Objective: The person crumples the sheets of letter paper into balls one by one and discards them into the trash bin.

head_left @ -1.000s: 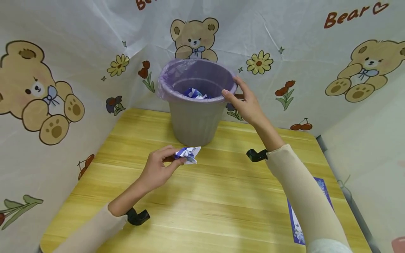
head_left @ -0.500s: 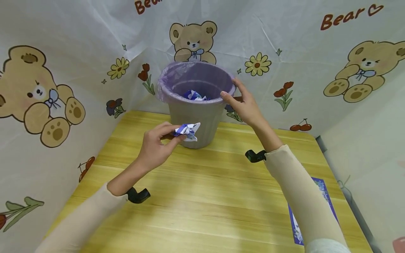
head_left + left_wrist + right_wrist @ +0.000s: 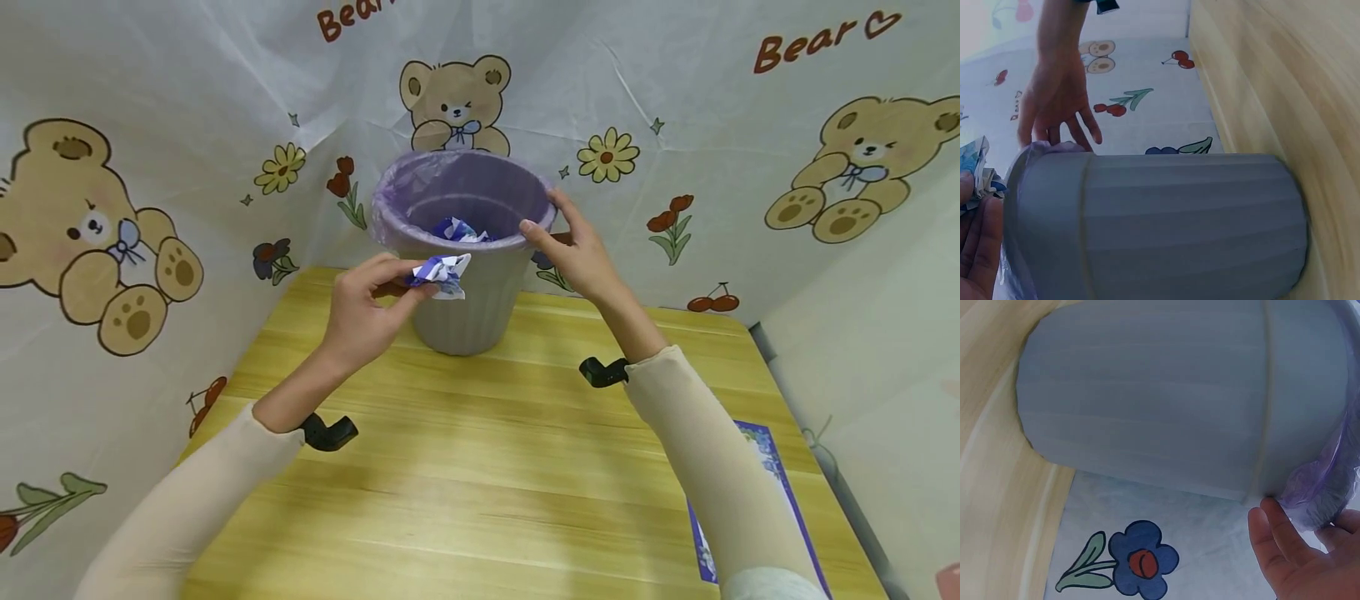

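Note:
A grey trash can (image 3: 476, 304) with a purple bag liner (image 3: 392, 218) over its rim stands upright at the back of the table. Inside it, crumpled blue-and-white paper (image 3: 459, 230) shows. My left hand (image 3: 363, 310) pinches a crumpled piece of paper (image 3: 444, 275) between thumb and fingers, in front of the can's rim and slightly left of its middle. In the left wrist view the paper (image 3: 975, 172) is beside the lined rim. My right hand (image 3: 579, 254) grips the can's right rim; in the right wrist view its fingers (image 3: 1280, 534) touch the outside below the liner.
A purple-bordered sheet (image 3: 772, 458) lies at the right of the wooden table (image 3: 465, 475), partly under my right forearm. Bear-printed cloth (image 3: 555, 92) encloses the back and sides. Black wrist mounts (image 3: 330, 433) stick out from both sleeves.
My left hand has risen with the crumpled paper, from above the tabletop to near the can's front rim. My right hand stays on the rim. The head view has shifted slightly.

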A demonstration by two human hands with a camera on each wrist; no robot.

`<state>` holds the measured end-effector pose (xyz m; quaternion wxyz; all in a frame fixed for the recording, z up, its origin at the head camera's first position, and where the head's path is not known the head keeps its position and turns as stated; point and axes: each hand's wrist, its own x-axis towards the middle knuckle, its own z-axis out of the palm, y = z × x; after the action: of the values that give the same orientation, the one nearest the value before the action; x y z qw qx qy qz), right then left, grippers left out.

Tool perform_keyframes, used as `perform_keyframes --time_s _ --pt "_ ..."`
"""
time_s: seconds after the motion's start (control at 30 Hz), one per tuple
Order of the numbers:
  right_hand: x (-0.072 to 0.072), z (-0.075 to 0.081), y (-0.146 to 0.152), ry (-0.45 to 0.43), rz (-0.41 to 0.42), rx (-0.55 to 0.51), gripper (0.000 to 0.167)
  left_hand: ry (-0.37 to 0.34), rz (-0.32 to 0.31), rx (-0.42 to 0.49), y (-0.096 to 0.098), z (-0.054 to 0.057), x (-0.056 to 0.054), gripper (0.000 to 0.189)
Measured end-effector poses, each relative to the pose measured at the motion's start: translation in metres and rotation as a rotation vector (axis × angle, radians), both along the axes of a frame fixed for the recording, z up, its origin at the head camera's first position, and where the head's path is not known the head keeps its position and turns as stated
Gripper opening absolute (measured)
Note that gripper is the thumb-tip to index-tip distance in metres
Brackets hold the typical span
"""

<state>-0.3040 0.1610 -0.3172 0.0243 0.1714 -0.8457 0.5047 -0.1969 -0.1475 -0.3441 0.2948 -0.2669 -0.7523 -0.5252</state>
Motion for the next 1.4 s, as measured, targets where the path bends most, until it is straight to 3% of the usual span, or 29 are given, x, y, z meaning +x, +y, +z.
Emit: perform_keyframes --time_s 0.33,0.67,0.87,1.2,1.4 --pt "0.000 0.000 -0.001 0.001 0.008 -0.009 0.085 0.004 0.000 0.057 -0.001 0.024 -0.011 0.022" --pt "0.001 0.000 0.000 -0.008 0.000 0.000 0.086 -0.067 0.047 0.073 -0.006 0.034 -0.031 0.020" --pt "0.000 -0.001 0.000 -0.011 0.004 -0.013 0.086 -0.045 0.096 0.096 -0.008 0.046 -0.048 0.019" --pt "0.000 0.000 -0.002 -0.003 0.005 -0.024 0.087 -0.068 0.183 -0.013 -0.010 0.060 -0.081 0.023" --pt "0.000 -0.003 -0.001 -0.003 0.006 -0.027 0.087 -0.129 0.178 -0.092 -0.010 0.070 -0.100 0.026"
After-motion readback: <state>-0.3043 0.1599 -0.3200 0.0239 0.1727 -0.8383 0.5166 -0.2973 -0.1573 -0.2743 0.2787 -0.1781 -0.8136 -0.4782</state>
